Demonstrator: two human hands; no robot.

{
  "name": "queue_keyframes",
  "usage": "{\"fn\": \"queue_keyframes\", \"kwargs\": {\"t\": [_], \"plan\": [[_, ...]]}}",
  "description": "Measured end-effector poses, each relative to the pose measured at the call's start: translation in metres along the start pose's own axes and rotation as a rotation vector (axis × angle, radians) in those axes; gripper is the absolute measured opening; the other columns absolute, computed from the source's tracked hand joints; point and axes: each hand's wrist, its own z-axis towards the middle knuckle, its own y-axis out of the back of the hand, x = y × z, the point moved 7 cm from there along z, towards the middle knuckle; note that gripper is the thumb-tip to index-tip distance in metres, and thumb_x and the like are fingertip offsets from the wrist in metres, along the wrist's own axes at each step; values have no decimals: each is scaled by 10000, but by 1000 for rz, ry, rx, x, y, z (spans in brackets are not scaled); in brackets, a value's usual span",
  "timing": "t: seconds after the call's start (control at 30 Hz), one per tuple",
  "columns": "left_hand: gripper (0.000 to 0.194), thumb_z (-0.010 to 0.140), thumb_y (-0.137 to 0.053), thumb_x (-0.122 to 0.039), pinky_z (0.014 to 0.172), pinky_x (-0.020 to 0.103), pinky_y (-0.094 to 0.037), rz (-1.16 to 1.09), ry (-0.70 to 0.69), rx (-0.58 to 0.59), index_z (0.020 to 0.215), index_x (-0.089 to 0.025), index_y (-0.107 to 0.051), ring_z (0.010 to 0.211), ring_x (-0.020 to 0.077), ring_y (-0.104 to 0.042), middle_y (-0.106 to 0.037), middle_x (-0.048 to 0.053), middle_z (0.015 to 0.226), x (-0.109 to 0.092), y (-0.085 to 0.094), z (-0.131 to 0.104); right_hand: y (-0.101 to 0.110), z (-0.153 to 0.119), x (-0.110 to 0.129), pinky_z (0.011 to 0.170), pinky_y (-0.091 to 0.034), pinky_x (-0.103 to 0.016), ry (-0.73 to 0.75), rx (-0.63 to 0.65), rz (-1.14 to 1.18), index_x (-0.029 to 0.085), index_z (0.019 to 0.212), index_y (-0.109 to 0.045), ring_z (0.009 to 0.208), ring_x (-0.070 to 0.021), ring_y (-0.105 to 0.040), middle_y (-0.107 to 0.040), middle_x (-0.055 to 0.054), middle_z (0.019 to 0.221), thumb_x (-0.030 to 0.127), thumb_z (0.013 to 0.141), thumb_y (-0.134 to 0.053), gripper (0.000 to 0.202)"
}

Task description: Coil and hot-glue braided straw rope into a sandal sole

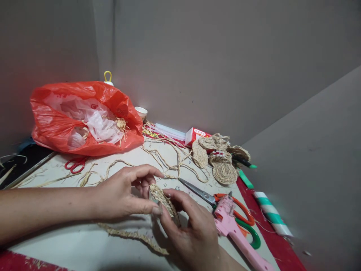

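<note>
Straw-coloured, the small braided oval piece (pixel 163 199) above the white-topped table (pixel 81 248) looks light and semi-stiff, best taken by its edges, where the half-curled left hand (pixel 121 194) and the right hand (pixel 194 226), fingers nearly closed, pinch it.

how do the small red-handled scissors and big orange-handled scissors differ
The small red-handled scissors lie beside the red plastic bag; the big orange-handled scissors lie partly under the pink glue gun. The small pair shows mainly its handles, while the big pair shows long grey blades. Both rest on the white tabletop.
</note>
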Motion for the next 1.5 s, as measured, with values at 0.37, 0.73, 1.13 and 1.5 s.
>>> {"fn": "queue_keyframes", "kwargs": {"t": [0.37,0.73,1.13,1.5], "plan": [[273,745,-746,-329,625,213,-401,-558,214,19,817,-138,-564,626,88,-521,-587,-28,690,21,-15,3,-6,4,-2,568,-562,-215,-128,-33,63,173,1007,-616,576,-121,-640,-692,-8,766,120,794,-593,220],[237,711,-751,-301,580,213,-412,-518,287,7,751,-114,-610,561,96,-551,-630,6,605,18,-4,5,2,1,6,833,-589,-250,24,30,209,203,1255,-573,972,-164,-713,-734,-71,1117,55,861,-555,421],[155,670,-736,-216,585,227,-469,-588,309,117,710,-115,-627,529,100,-570,-659,18,610,18,-5,7,8,1,2,562,-582,-175,-28,175,304,244,1257,-591,595,-112,-694,-739,-6,820,83,900,-510,400],[182,618,-759,-216,560,218,-504,-630,369,175,682,-113,-624,492,97,-583,-646,7,553,26,-10,8,9,-7,4,741,-559,-212,107,213,239,205,1331,-509,853,-133,-674,-700,-66,983,-24,831,-496,551]]}}
